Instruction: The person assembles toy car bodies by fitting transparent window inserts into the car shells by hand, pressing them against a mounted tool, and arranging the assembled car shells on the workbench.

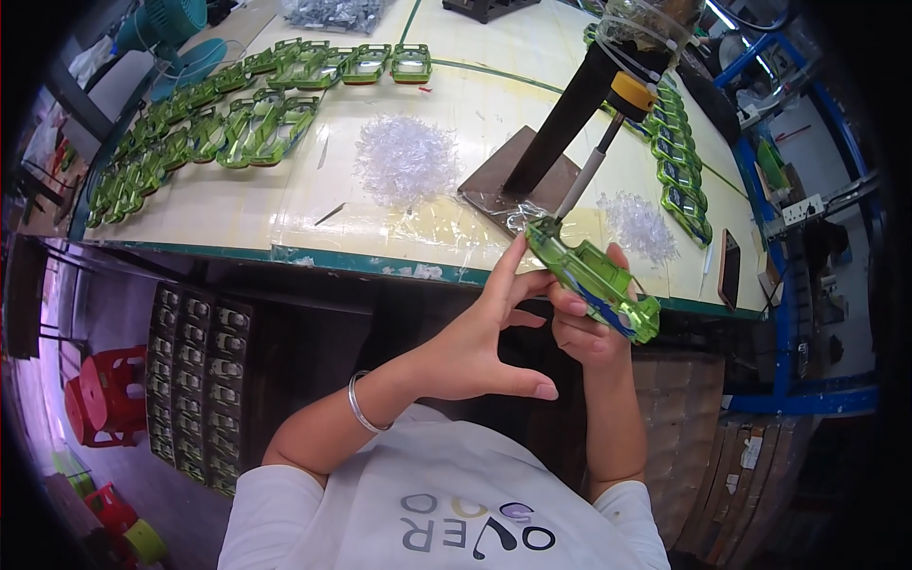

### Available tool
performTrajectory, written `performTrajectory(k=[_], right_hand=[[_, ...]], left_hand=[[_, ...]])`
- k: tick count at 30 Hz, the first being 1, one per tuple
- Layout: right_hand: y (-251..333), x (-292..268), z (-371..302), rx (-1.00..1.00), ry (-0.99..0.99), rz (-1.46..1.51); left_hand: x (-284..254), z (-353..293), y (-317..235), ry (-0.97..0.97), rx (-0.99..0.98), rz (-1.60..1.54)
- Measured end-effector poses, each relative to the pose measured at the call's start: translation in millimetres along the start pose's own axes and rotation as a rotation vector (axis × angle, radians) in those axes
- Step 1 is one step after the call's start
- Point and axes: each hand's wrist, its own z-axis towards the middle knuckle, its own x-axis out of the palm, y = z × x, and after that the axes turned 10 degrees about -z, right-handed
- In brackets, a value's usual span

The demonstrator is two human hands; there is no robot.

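Note:
My right hand grips a green plastic toy car body with blue markings on its side, tilted in front of the table edge. With thumb and fingers spread, my left hand is open beside it. Its index fingertip reaches the far end of the car body; whether it presses on it I cannot tell. Just above that same end is the tip of a grey rod hanging from a yellow-collared tool. A dark slanted post on a brown base plate stands beside the rod.
One pile of small clear plastic pieces lies left of the base plate, another right. Rows of green car bodies cover the table's left; more line the right. A phone and thin blade-like tool rest near the edge.

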Motion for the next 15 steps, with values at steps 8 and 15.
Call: performTrajectory(k=[8, 15], right_hand=[[10.5, 9.3, -32.7, -0.153, -0.426, -0.314], [127.3, 17.8, -3.3, -0.63, -0.855, -1.456]], left_hand=[[-19.1, -30.0, 16.2, -0.145, -0.221, -0.169], [-38.0, -61.3, 16.7, -0.368, -0.31, -0.156]])
